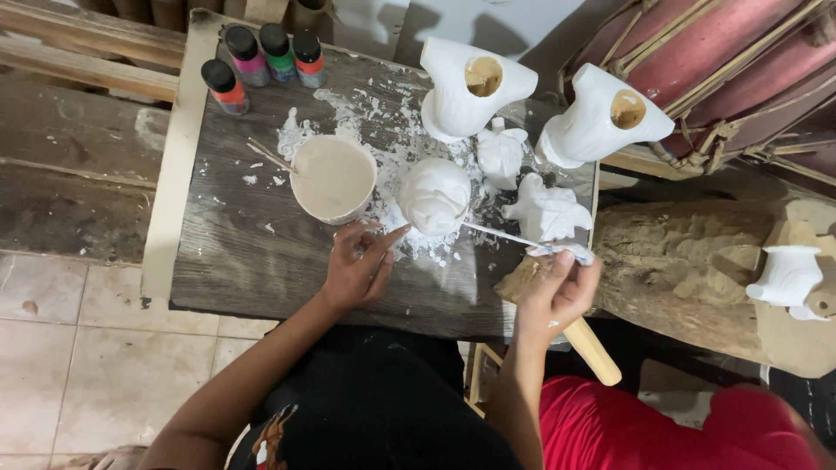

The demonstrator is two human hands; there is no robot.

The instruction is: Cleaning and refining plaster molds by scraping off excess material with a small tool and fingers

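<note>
Head view: white-coated carved figure (434, 195) beside paint bowl (333, 177).
Left hand (359, 268): fingertips steady figure's base.
Right hand (557, 292): pinches thin brush (501, 233).
Handling: likely light, wet, smudgeable; hold base.

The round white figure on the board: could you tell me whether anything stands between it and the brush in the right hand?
Nothing visible does. The right hand holds the brush, whose tip already reaches the round white figure; the left hand rests beside its base.

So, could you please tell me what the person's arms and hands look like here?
Both forearms are bare, with no sleeves, gloves, watch or rings in view. The left hand and right hand carry small flecks of white paint. A black top and red clothing show below.
</note>
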